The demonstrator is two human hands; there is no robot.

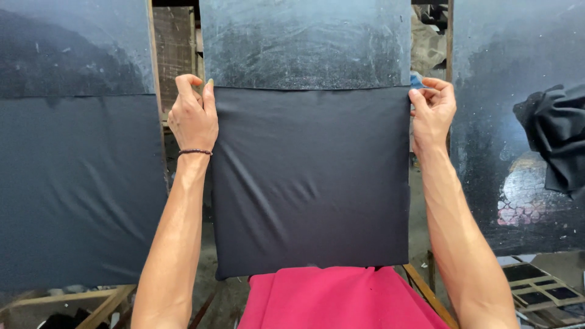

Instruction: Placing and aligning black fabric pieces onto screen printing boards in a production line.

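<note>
A dark navy cloth (311,183) is stretched flat over the lower part of a scuffed black board (304,42) in the middle of the view. My left hand (194,116) pinches the cloth's upper left corner at the board's edge; a thin bead bracelet sits on that wrist. My right hand (432,109) pinches the upper right corner, with a bit of blue showing behind the fingers. Below the cloth lies a bright pink fabric (335,301), covering the board's bottom end.
A second board (73,49) on the left carries its own dark cloth (79,195). At the right stands a third dusty board (487,91) with a crumpled black cloth (557,137) hanging on it. Wooden frames (536,289) lie at lower right, wooden bars at lower left.
</note>
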